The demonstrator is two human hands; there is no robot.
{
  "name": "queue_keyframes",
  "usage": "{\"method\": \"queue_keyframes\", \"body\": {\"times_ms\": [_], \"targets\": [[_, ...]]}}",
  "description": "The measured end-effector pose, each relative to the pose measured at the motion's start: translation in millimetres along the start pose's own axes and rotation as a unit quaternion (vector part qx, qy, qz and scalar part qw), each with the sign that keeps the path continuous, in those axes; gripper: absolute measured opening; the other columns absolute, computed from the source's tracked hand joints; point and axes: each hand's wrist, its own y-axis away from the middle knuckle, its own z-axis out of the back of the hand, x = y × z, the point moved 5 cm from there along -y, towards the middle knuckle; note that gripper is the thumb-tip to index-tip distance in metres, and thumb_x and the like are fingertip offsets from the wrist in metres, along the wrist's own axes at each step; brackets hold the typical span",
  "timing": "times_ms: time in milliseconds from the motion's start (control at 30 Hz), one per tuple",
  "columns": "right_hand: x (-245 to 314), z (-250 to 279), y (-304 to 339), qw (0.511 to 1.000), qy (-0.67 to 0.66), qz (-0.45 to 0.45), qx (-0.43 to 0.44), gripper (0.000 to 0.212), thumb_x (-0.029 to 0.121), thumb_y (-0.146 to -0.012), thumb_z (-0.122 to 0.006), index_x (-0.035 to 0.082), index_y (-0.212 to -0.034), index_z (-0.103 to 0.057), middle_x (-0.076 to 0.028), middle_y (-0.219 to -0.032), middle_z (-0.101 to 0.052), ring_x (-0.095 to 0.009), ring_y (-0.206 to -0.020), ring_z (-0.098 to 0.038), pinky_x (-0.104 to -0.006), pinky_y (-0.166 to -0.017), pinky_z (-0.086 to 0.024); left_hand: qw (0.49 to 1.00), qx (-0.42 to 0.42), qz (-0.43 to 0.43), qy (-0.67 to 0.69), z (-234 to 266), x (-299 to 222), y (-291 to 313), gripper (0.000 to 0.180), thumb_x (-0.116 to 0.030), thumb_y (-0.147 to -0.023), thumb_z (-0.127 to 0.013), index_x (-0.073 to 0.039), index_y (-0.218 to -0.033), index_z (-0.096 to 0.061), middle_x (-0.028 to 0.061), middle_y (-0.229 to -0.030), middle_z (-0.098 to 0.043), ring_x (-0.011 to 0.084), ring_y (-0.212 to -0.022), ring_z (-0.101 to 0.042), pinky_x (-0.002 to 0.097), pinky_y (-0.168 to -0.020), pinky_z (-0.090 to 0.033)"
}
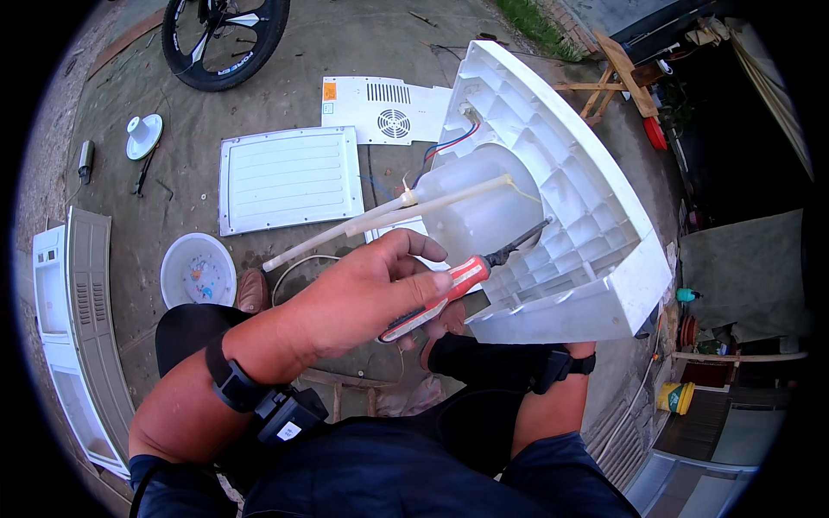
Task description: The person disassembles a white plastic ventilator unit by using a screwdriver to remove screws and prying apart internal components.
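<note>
My left hand (380, 281) is closed round the red, white and black handle of a screwdriver (466, 278). Its dark shaft points up and right, and the tip meets or overlaps the ribbed inside of a large white plastic housing (574, 186). The housing stands tilted before me. Within it sits a translucent rounded tank (471, 194), with two pale tubes (332, 231) reaching out to the left and red and blue wires above. My right forearm (553, 406) rises to the housing's near lower edge. Behind that edge my right hand is hidden.
Beyond lie a white ribbed panel (289, 180) and a vented metal panel (380, 108). A white bucket (199, 246) with small parts stands left, near a white round piece (145, 136), a beige cabinet shell (82, 319) and a wheel (226, 73). A yellow bucket (675, 397) is right.
</note>
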Motion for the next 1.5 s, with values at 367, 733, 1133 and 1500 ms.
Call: {"method": "queue_keyframes", "body": {"times_ms": [367,733,1133,1500], "targets": [[-2,-2,-3,1.000,-0.004,-0.004,-0.002,0.042,0.023,-0.099,-0.057,0.002,-0.135,-0.048,-0.011,-0.126,-0.058,-0.024,-0.112,-0.057,-0.0385,-0.094,-0.050,1.000,0.004,-0.006,-0.015,-2,0,-1,0.041,-0.023,-0.097,-0.063,0.005,-0.122,-0.046,0.0160,-0.097,-0.070,0.0140,-0.079,-0.066,0.0254,-0.063,-0.051],[-4,-3,-2,1.000,-0.009,-0.008,-0.003,0.043,0.023,-0.099,-0.057,0.002,-0.135,-0.047,-0.011,-0.127,-0.058,-0.024,-0.112,-0.057,-0.0387,-0.095,-0.049,0.999,0.036,0.023,-0.005,-1,5,-2,0.043,-0.024,-0.098,-0.062,0.003,-0.128,-0.048,0.0123,-0.107,-0.065,0.0185,-0.089,-0.070,0.0270,-0.069,-0.055],[-6,-2,-3,1.000,-0.007,-0.009,-0.003,0.045,0.024,-0.098,-0.058,0.002,-0.136,-0.047,-0.011,-0.127,-0.058,-0.024,-0.113,-0.057,-0.0389,-0.096,-0.049,0.998,0.048,0.011,0.037,-5,7,-3,0.036,-0.028,-0.101,-0.058,0.004,-0.116,-0.054,0.0124,-0.095,-0.068,0.0130,-0.078,-0.065,0.0271,-0.069,-0.052],[-7,-1,-2,1.000,0.005,-0.006,-0.003,0.046,0.024,-0.098,-0.059,0.002,-0.136,-0.047,-0.011,-0.128,-0.058,-0.024,-0.113,-0.056,-0.0390,-0.096,-0.049,0.997,0.065,0.012,-0.045,-6,5,-1,0.039,-0.034,-0.102,-0.055,0.003,-0.113,-0.056,0.0107,-0.098,-0.069,0.0120,-0.077,-0.064,0.0272,-0.068,-0.052]]}}
